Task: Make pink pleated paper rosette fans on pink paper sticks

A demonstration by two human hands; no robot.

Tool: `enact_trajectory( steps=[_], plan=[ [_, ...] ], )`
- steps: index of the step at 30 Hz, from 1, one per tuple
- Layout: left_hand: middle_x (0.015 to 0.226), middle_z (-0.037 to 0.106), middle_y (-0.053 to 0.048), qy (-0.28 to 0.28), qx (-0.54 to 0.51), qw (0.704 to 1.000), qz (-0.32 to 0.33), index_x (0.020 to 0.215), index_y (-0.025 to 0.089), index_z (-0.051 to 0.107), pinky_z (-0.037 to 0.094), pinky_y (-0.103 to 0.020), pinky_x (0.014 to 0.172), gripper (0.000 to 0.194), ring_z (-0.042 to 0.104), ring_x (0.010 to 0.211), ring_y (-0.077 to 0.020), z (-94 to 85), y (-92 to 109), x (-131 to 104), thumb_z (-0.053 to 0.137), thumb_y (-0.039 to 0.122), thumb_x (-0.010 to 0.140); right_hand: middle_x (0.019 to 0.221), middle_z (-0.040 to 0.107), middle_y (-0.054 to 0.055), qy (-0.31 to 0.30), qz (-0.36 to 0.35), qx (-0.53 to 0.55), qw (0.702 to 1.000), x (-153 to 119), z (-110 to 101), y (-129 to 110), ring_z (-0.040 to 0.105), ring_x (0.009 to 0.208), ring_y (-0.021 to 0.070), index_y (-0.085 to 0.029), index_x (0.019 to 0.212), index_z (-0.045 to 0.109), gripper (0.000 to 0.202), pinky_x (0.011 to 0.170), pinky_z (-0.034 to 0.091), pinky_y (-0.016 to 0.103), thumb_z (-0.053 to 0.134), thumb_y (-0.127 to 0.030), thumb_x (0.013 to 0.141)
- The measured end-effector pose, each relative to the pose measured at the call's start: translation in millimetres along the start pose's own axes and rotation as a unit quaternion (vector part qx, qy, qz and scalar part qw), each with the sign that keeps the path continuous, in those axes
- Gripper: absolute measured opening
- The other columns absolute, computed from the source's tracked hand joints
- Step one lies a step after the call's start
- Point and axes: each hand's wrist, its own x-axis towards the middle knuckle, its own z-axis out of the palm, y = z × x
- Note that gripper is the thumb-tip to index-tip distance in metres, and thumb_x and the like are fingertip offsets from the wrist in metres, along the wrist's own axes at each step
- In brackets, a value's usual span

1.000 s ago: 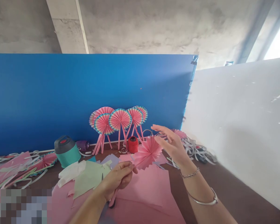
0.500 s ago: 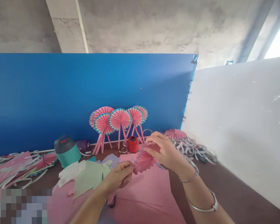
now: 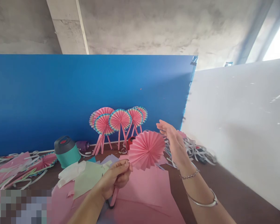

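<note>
A round pink pleated paper fan [image 3: 147, 150] is spread to a full disc, tilted toward me above the pink sheets. My left hand [image 3: 120, 175] pinches it at its lower left edge, and a pink strip [image 3: 114, 195] hangs below that hand. To the right of the disc is my right hand [image 3: 174, 141], fingers stretched out, holding nothing; whether a fingertip touches the fan I cannot tell. Pink paper sheets [image 3: 142, 189] lie beneath. A black curved loop [image 3: 111, 205], perhaps a scissor handle, shows under my left wrist.
Several finished paper fans [image 3: 120, 119] lean on the blue panel [image 3: 60, 87]. A teal jar [image 3: 67, 152] with a dark lid and pale green paper [image 3: 88, 179] are on the left. Behind the fan a red object [image 3: 131, 141] is partly hidden. Paper strips [image 3: 196, 149] pile up at right.
The fan has gone from partly folded to a full open disc. My right hand has let go of it and moved right, its fingers straightened. My left hand keeps its pinch.
</note>
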Motion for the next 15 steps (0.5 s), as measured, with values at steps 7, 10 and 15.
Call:
enact_trajectory(
  steps=[7,10,15],
  plan=[
    [0.041,0.026,0.013,-0.026,-0.096,0.994,0.047,0.076,0.017,0.052,0.01,-0.015,0.034,0.024,0.007,0.034,-0.0024,-6.9,-1.9,1.2,0.062,0.039,0.081,0.104,0.069,0.007,-0.018,0.111,0.031,0.993,1.4,2.7,-6.7,0.062,0.093,0.0235,-0.023,0.102,0.069,0.037,0.079,0.05,0.037,0.059,-0.049,0.079],
    [0.041,0.025,0.013,-0.025,-0.105,0.992,0.066,0.075,0.017,0.052,0.011,-0.015,0.034,0.024,0.006,0.034,-0.0023,-5.5,-1.4,0.5,0.062,0.039,0.081,0.099,0.07,0.007,-0.033,0.128,0.031,0.991,-1.3,8.8,-13.1,0.063,0.09,0.0232,-0.021,0.099,0.069,0.032,0.075,0.052,0.035,0.063,-0.042,0.075],
    [0.042,0.024,0.013,-0.017,-0.098,0.992,0.076,0.075,0.018,0.051,0.011,-0.015,0.034,0.025,0.006,0.034,-0.0027,-6.2,-4.0,1.1,0.062,0.04,0.081,0.095,0.068,0.007,-0.035,0.142,0.021,0.989,-4.7,13.8,-8.2,0.063,0.083,0.0201,-0.019,0.107,0.064,0.035,0.069,0.053,0.031,0.061,-0.038,0.077]
  ],
)
